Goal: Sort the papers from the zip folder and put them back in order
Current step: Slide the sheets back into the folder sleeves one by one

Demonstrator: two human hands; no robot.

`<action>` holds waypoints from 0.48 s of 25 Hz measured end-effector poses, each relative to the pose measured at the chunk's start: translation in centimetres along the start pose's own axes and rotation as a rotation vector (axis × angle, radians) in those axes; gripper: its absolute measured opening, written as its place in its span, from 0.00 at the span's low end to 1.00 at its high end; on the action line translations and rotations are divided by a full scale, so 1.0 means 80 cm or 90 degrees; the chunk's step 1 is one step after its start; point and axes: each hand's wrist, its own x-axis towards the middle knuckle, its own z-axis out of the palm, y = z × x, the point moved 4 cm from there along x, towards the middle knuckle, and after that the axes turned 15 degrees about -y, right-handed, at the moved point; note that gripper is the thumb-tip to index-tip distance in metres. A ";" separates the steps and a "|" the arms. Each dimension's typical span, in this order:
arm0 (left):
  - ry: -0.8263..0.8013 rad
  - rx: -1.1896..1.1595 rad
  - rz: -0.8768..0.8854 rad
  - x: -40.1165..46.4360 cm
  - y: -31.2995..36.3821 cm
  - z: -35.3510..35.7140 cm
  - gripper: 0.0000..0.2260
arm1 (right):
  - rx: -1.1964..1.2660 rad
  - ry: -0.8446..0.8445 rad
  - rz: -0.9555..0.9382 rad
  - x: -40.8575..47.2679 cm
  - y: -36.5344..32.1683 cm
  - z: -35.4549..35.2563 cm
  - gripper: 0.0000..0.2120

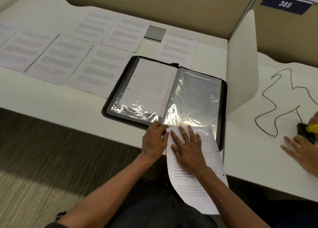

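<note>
A black zip folder (118,83) lies open on the white desk, its clear plastic sleeves shining. The left sleeve (151,83) holds a blank-looking sheet. A printed paper (194,186) sticks out of the right sleeve (197,93) at the folder's near edge and hangs over the desk's front toward my lap. My left hand (154,141) pinches the near edge of the sleeve beside the paper's top-left corner. My right hand (186,147) lies flat with straight fingers on the upper part of the paper.
Several printed pages (63,59) are spread in rows across the desk left of and behind the folder. A white divider panel (240,62) stands to the right. Beyond it, another person's hand (301,150) rests near a black cable (275,93) and a dark device.
</note>
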 end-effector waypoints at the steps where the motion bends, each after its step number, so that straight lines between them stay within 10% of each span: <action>1: 0.002 0.052 0.031 0.012 0.003 -0.003 0.09 | -0.003 0.001 0.004 0.003 0.000 0.000 0.29; 12: 0.012 0.187 0.089 0.055 0.006 -0.010 0.08 | 0.014 -0.007 0.041 0.024 0.001 -0.007 0.31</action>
